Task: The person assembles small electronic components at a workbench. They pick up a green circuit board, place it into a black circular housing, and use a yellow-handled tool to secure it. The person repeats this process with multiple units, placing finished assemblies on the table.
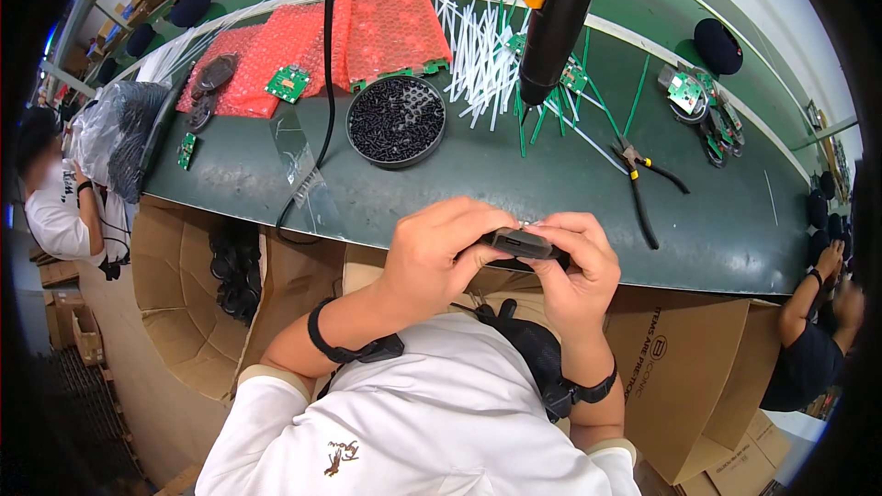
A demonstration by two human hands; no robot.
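Observation:
My left hand (439, 248) and my right hand (579, 268) meet just in front of the table's near edge. Between them they grip a small black plastic casing (519, 242) from both ends, fingers and thumbs closed around it. A slot shows in the side of the casing that faces me. Something small and pale shows at its top, too small to name. Beyond my hands, a black power screwdriver with an orange part (560, 23) hangs tip down over the table. A round dish (397, 163) full of small black screws lies to its left.
Red bubble wrap (303, 46), a green circuit board (288, 83) and white and green strips (482, 60) lie along the back of the green table (441, 193). Pliers (638, 170) rest at right. Cardboard boxes (188, 312) stand below. A person (64, 202) is at far left, another (808, 340) at far right.

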